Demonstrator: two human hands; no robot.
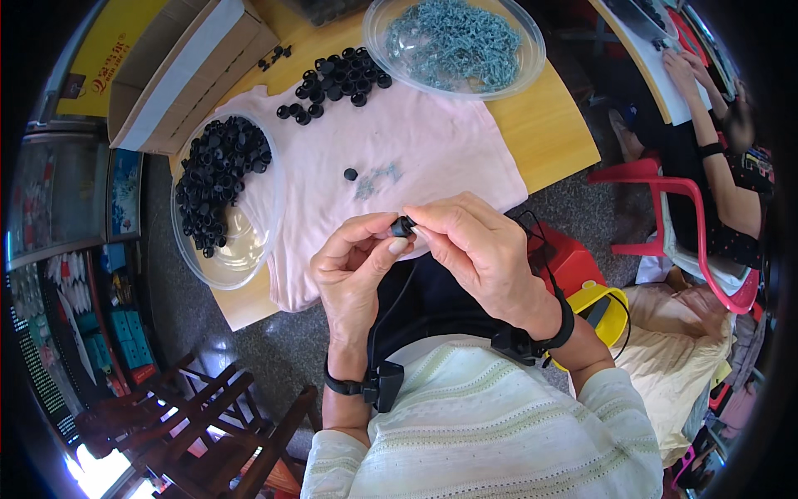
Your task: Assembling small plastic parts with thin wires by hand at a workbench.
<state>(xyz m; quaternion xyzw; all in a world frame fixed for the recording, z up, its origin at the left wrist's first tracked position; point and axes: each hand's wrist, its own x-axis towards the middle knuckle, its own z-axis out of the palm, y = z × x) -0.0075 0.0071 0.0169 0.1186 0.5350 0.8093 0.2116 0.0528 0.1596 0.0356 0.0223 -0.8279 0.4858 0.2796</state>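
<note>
My left hand [353, 270] pinches a small round black plastic part [402, 226] between thumb and fingertips, just past the near edge of the pink cloth. Thumb and forefinger of my right hand [474, 249] press against the same part from the right; whether a second small piece sits between those fingertips is hidden. A single black cap [351, 174] lies on the pink cloth [440, 150] beyond my hands, beside a grey-blue smudge. Farther off, several hollow black caps [337, 79] form a loose heap on the cloth.
On the left a clear plastic tub [241, 258] holds many black parts [218, 162]. A clear bowl [532, 62] of small blue-grey metal pieces [457, 41] stands at the back of the wooden table [553, 133]. A cardboard box [191, 75] is back left. Another person [736, 183] sits at right, near a red chair [694, 187].
</note>
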